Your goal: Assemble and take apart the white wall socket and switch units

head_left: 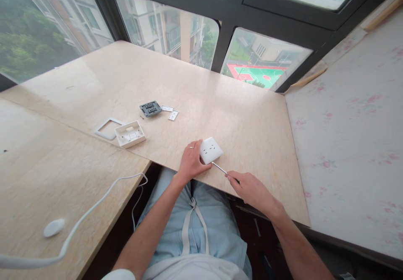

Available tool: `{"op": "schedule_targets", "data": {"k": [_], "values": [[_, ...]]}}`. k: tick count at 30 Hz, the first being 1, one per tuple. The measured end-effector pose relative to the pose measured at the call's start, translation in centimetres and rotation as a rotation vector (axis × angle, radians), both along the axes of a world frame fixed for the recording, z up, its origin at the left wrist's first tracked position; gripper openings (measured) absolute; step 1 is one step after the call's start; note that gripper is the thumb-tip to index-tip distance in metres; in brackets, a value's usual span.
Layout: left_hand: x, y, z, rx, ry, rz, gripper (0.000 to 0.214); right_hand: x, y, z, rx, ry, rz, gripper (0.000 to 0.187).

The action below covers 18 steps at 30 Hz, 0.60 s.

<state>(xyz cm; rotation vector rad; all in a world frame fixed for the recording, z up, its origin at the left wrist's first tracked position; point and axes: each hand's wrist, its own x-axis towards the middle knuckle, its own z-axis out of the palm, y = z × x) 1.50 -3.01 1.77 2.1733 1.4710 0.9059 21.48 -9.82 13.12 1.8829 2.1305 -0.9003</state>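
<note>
A white wall socket lies near the front edge of the beige stone tabletop. My left hand grips its left side, with a ring on one finger. My right hand is closed round a screwdriver, whose thin metal shaft points up-left and touches the socket's lower edge. The tool's handle is hidden inside my fist.
Further left lie a white frame, a white back box, a dark grey socket insert and two small white pieces. A white cable with an oval switch crosses the lower left board. Windows stand behind; a floral surface lies right.
</note>
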Motion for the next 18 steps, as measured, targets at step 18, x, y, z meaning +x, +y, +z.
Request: {"op": "schedule_targets", "data": {"k": [18], "values": [[0.5, 0.4, 0.3, -0.016, 0.09, 0.04, 0.08, -2.6, -1.0, 0.6, 0.185, -0.526, 0.272, 0.025]]}}
